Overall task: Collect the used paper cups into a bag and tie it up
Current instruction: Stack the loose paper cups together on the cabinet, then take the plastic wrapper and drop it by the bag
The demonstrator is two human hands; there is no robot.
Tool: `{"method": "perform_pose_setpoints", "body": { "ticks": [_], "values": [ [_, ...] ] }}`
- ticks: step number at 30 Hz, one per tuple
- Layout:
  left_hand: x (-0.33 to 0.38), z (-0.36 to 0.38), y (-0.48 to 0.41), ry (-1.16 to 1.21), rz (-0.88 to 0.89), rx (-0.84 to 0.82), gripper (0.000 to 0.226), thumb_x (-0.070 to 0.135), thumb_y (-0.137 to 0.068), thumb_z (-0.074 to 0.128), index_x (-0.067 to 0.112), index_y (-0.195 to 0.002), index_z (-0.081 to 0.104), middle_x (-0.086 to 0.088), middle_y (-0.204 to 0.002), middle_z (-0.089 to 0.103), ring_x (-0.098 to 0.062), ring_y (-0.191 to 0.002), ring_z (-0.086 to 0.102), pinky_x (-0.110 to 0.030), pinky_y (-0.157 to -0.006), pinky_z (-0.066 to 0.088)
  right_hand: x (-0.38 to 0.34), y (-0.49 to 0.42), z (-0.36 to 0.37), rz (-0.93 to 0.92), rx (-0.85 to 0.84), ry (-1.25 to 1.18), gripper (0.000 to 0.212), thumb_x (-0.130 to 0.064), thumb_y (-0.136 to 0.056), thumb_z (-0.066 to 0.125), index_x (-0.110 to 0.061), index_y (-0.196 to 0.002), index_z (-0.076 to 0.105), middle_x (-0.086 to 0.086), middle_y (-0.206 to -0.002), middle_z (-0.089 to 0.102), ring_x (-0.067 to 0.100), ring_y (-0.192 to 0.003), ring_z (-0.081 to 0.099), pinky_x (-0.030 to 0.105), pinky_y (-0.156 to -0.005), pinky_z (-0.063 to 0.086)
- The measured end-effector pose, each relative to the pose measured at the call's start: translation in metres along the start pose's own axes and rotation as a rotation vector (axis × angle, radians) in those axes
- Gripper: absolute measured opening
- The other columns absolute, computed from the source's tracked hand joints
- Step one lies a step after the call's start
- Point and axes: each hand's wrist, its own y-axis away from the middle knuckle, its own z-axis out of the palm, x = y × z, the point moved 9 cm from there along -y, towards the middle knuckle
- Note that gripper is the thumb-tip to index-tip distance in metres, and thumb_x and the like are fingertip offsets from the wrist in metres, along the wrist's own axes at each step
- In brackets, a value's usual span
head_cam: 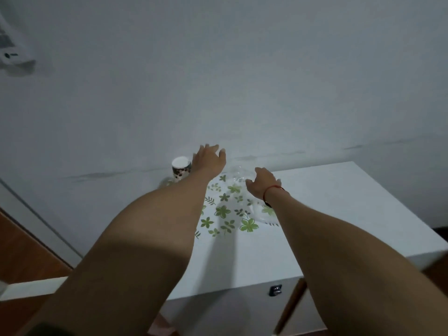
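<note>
A paper cup (180, 169) with a dark spotted pattern and white rim stands on the white cabinet top (339, 202), close to the wall. My left hand (209, 158) hovers just right of the cup with fingers spread, holding nothing. A clear plastic bag (238, 174) lies crumpled on a mat printed with green flowers (223, 212). My right hand (263, 181) is over the bag's right side, fingers loosely curved down onto the plastic; whether they pinch it is hidden. A red string circles that wrist.
The white wall (242, 81) rises directly behind the cabinet. The cabinet front has a small dark lock (275, 290) and a wooden edge. Brown wooden floor (21, 248) shows at the lower left. A white device (14, 57) hangs on the wall at the upper left.
</note>
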Motion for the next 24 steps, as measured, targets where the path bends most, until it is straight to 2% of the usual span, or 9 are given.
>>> {"method": "perform_pose_setpoints", "body": {
  "ticks": [4, 7, 10, 13, 15, 18, 21, 24],
  "values": [
    [0.017, 0.046, 0.0, 0.042, -0.029, -0.1, 0.053, 0.044, -0.101, 0.034, 0.018, -0.147, 0.04, -0.01, -0.156, 0.032, -0.026, -0.146, 0.025, -0.041, -0.121, 0.02, 0.047, -0.002, -0.013, 0.084, 0.011, -0.006, 0.053, -0.034, -0.097, 0.043, -0.01, -0.144, 0.035, 0.008, -0.151, 0.034, 0.028, -0.139, 0.035, 0.049, -0.118, 0.018],
    [0.026, 0.081, -0.013, 0.071, -0.048, -0.18, 0.055, 0.044, -0.099, 0.037, 0.019, -0.149, 0.037, -0.009, -0.155, 0.035, -0.027, -0.144, 0.03, -0.04, -0.119, 0.027, 0.075, -0.013, -0.019, 0.15, 0.025, -0.052, 0.061, -0.042, -0.096, 0.044, -0.009, -0.146, 0.032, 0.008, -0.152, 0.034, 0.028, -0.14, 0.034, 0.048, -0.117, 0.02],
    [0.032, 0.111, -0.027, 0.074, -0.057, -0.239, 0.056, 0.043, -0.099, 0.039, 0.019, -0.149, 0.035, -0.01, -0.152, 0.039, -0.028, -0.14, 0.036, -0.043, -0.114, 0.035, 0.097, -0.022, -0.01, 0.208, -0.029, -0.147, 0.086, -0.062, -0.085, 0.052, -0.007, -0.147, 0.029, 0.011, -0.152, 0.035, 0.031, -0.139, 0.036, 0.047, -0.113, 0.03],
    [0.035, 0.133, -0.044, 0.037, -0.045, -0.257, 0.056, 0.043, -0.099, 0.039, 0.02, -0.15, 0.033, -0.007, -0.156, 0.032, -0.027, -0.144, 0.029, -0.045, -0.117, 0.03, 0.102, -0.034, 0.01, 0.231, -0.139, -0.209, 0.108, -0.073, -0.07, 0.061, -0.012, -0.15, 0.022, 0.008, -0.152, 0.035, 0.029, -0.137, 0.039, 0.044, -0.108, 0.038],
    [0.032, 0.147, -0.056, 0.007, -0.036, -0.277, 0.057, 0.043, -0.099, 0.039, 0.02, -0.151, 0.032, -0.008, -0.158, 0.029, -0.028, -0.145, 0.026, -0.044, -0.117, 0.028, 0.101, -0.042, 0.027, 0.234, -0.235, -0.147, 0.103, -0.066, -0.069, 0.067, -0.013, -0.148, 0.026, 0.008, -0.147, 0.041, 0.028, -0.132, 0.044, 0.041, -0.104, 0.042],
    [0.03, 0.171, -0.073, -0.035, -0.013, -0.335, 0.059, 0.043, -0.099, 0.04, 0.022, -0.152, 0.027, -0.012, -0.161, 0.019, -0.03, -0.148, 0.019, -0.044, -0.119, 0.022, 0.108, -0.057, 0.047, 0.2, -0.315, 0.024, 0.068, -0.041, -0.081, 0.068, -0.014, -0.138, 0.041, 0.01, -0.138, 0.051, 0.029, -0.124, 0.052, 0.038, -0.098, 0.045],
    [0.02, 0.184, -0.083, -0.11, -0.008, -0.332, 0.07, 0.047, -0.096, 0.046, 0.03, -0.155, 0.013, -0.015, -0.163, -0.009, -0.032, -0.151, -0.006, -0.048, -0.121, 0.009, 0.117, -0.068, 0.05, 0.201, -0.279, 0.028, 0.051, -0.017, -0.087, 0.06, -0.016, -0.136, 0.049, 0.013, -0.134, 0.055, 0.033, -0.122, 0.054, 0.041, -0.103, 0.046],
    [0.014, 0.182, -0.095, -0.2, 0.018, -0.241, 0.097, 0.058, -0.084, 0.059, 0.035, -0.154, -0.004, -0.015, -0.158, -0.028, -0.032, -0.148, -0.023, -0.05, -0.12, -0.006, 0.123, -0.079, 0.048, 0.211, -0.219, 0.029, 0.044, -0.002, -0.086, 0.049, -0.012, -0.129, 0.057, 0.016, -0.129, 0.059, 0.034, -0.119, 0.056, 0.043, -0.103, 0.046]
  ]
}}
